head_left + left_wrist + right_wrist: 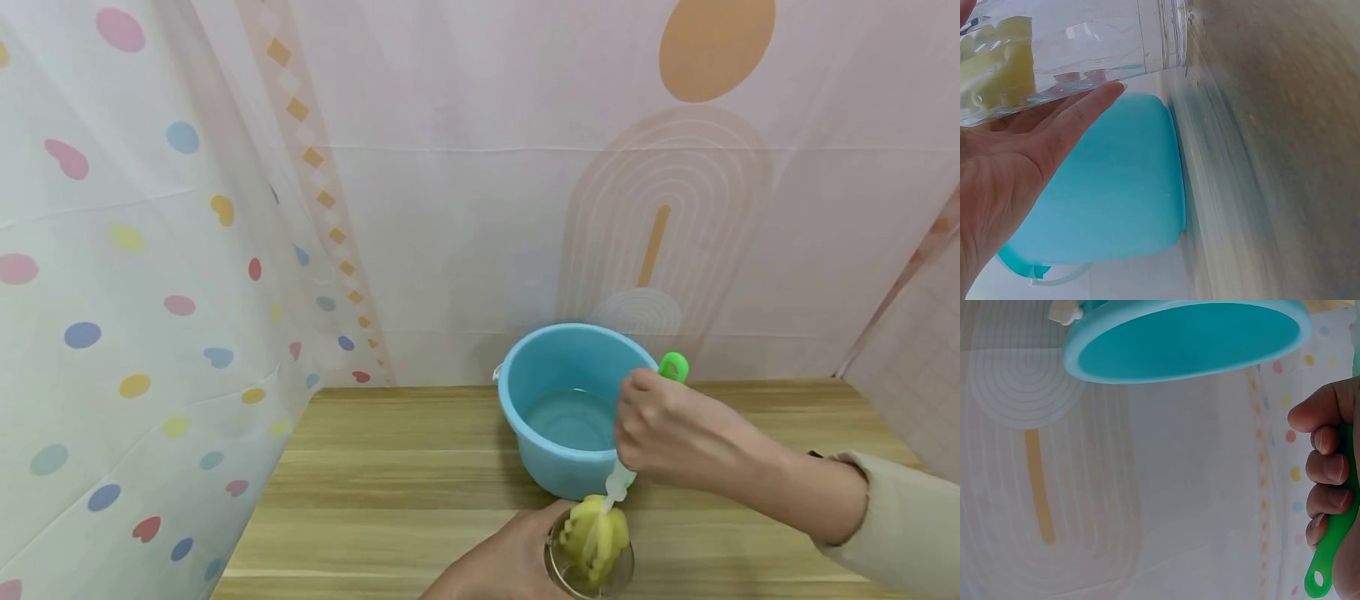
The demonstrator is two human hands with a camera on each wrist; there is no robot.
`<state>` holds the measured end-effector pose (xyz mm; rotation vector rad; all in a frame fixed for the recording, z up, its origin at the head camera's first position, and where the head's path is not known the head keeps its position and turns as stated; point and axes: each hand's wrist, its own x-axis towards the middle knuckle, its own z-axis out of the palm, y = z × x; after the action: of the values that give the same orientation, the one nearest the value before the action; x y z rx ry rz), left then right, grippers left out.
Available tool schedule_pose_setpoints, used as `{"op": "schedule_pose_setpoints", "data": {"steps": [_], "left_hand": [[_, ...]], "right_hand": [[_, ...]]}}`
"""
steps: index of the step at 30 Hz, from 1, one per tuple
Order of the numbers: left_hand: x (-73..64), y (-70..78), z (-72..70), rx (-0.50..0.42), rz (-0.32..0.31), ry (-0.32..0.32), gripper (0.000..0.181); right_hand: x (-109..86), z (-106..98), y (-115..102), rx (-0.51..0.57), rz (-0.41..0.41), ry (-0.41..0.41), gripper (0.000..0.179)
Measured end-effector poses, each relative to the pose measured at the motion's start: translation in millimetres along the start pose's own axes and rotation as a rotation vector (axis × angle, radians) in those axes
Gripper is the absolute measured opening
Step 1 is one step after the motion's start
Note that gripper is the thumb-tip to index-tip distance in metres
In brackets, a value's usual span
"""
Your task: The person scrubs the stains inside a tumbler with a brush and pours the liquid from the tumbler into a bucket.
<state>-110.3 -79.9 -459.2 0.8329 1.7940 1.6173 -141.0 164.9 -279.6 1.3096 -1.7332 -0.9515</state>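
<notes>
Along the back, a pale pink curtain [450, 233], printed with an orange oval, a column of diamonds and a striped arch. Down the left, a white curtain [142, 333], scattered with coloured dots and hearts. Below, a wood-grain tabletop [390, 467]. Near its back edge, a light-blue plastic bucket [555, 468]: stands upright, holds apparently clear water low inside. At right, a beige sleeve [892, 517], ending on the forearm. Right hand [667, 425]: clenched round the green grip of a sponge brush [673, 367], overlapping the bucket's right rim in the head view. Left hand [510, 558]: curved round a clear cup [1091, 40], just in front of the bucket. Contact between cup base and tabletop: cannot tell. From the brush's white stem [619, 482], a yellow sponge head [600, 533]: sits inside the cup, nearer mouth than base.
</notes>
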Motion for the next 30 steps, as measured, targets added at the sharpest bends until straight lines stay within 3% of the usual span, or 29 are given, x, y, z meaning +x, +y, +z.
{"op": "schedule_pose_setpoints", "data": {"steps": [11, 19, 30], "left_hand": [[-3.1, 1.0, -0.7, -0.017, -0.025, 0.006, 0.07], [-1.6, 2.6, -0.7, 0.058, -0.046, 0.032, 0.067], [0.6, 0.7, -0.4, 0.066, 0.036, 0.016, 0.065]], "right_hand": [[-14.9, -11, -3, 0.028, 0.0, 0.025, 0.028], [-17.7, -23, -6, 0.023, 0.001, 0.058, 0.028], [-7.2, -29, -4, -0.008, 0.015, 0.119, 0.031]]}}
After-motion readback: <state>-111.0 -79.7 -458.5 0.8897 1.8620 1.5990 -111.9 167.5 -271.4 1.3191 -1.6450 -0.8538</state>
